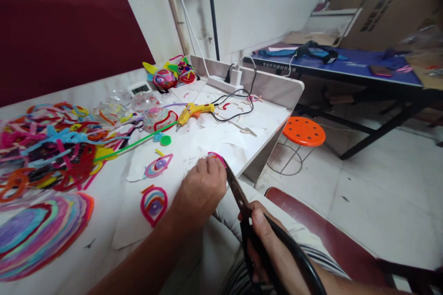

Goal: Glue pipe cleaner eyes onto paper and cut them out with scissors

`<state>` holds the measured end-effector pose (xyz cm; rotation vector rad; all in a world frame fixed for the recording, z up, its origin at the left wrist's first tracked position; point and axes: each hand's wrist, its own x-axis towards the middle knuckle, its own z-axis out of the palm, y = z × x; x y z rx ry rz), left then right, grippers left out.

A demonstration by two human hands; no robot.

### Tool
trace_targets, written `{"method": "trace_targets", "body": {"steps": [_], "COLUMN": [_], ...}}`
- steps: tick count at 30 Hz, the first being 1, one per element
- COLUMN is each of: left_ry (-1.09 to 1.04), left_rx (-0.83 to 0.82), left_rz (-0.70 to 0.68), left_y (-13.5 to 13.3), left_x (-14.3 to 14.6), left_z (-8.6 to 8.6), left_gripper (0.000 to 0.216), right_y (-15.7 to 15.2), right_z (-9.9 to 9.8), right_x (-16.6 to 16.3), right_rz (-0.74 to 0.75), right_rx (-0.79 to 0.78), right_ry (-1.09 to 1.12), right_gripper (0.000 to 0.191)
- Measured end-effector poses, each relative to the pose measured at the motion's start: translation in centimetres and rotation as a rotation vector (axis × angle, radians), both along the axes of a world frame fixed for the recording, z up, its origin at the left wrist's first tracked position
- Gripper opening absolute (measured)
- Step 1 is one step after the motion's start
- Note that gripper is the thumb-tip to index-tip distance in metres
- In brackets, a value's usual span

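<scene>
Far left of the counter: a heap of coloured pipe cleaners, with a flat layered coil below it.

Moving right: a teardrop piece and an eye-shaped piece lie flat, apart from each other. A yellow glue gun lies further back.

Your left hand rests at the counter's near edge. Its grip is closed, fingertips pinching a small pink coil piece down on the paper.

Your right hand is low over your lap, its grip wrapped fully round the black handles of the scissors. The blades look nearly together and point up-left, with the tip just beside the pink coil piece.

Further right, an orange stool stands on the floor.
</scene>
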<state>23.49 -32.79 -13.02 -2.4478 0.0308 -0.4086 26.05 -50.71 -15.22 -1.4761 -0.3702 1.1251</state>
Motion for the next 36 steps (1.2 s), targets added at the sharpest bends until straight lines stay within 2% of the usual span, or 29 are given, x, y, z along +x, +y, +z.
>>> {"method": "trace_targets", "body": {"steps": [8, 13, 17, 22, 28, 32, 36], "left_ry": [-0.007, -0.004, -0.01, -0.009, -0.006, -0.014, -0.017], "left_rx": [0.007, -0.003, 0.002, 0.009, 0.01, 0.024, 0.043], "left_rz": [-0.018, -0.02, -0.022, -0.019, -0.013, -0.017, -0.014], "left_y": [0.1, 0.1, 0.1, 0.1, 0.0, 0.1, 0.3], "left_x": [0.0, -0.1, -0.1, 0.0, -0.1, -0.1, -0.1], "left_z": [-0.1, 0.0, 0.1, 0.1, 0.0, 0.0, -0.1], "left_gripper": [0.03, 0.03, 0.03, 0.03, 0.03, 0.031, 0.031], "right_y": [-0.2, -0.3, -0.5, -0.5, -0.2, 0.1, -0.1], "right_z": [-0.3, -0.7, -0.9, -0.8, 0.6, 1.5, 1.3], "right_x": [0.2, 0.3, 0.4, 0.8, 1.7, 2.0, 2.1], "right_rz": [0.037, 0.063, 0.095, 0.124, 0.155, 0.135, 0.103], "right_rx": [0.066, 0.119, 0.123, 0.088, 0.001, -0.11, -0.12], "right_ry": [-0.105, -0.017, -0.038, -0.089, -0.169, -0.142, -0.155], "right_gripper": [0.06, 0.056, 0.055, 0.056, 0.057, 0.064, 0.061]}}
